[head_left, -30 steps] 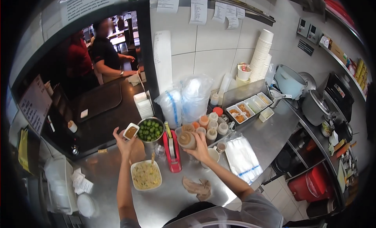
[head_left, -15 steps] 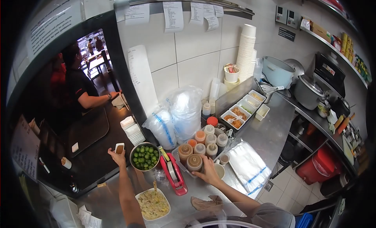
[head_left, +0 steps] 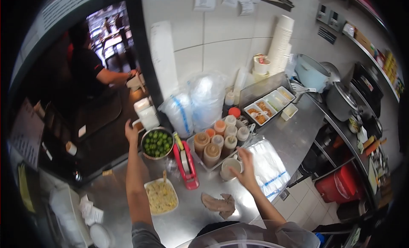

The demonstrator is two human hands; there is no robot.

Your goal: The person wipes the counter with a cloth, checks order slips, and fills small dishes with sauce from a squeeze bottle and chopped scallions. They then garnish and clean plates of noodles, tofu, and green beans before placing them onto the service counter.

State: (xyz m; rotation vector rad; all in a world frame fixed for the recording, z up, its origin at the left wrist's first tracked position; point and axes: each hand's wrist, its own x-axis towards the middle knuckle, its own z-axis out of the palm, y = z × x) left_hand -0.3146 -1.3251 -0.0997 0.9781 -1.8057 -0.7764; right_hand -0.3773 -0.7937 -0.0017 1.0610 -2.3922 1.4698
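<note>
- White dish (head_left: 136, 122), left of centre in the frame, sits just above your left hand (head_left: 131, 133), the nearer one; its fingers look pinched on it.
- Blur hides its long axis.
- Stacked dishes (head_left: 147, 116) lie just right.
- Your right hand (head_left: 248, 173), fingers spread and holding nothing, is beside the cup (head_left: 227, 173).

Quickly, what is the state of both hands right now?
Left hand: closed on a small white dish.
Right hand: open, apparently empty, near the light-coloured cup.
</note>
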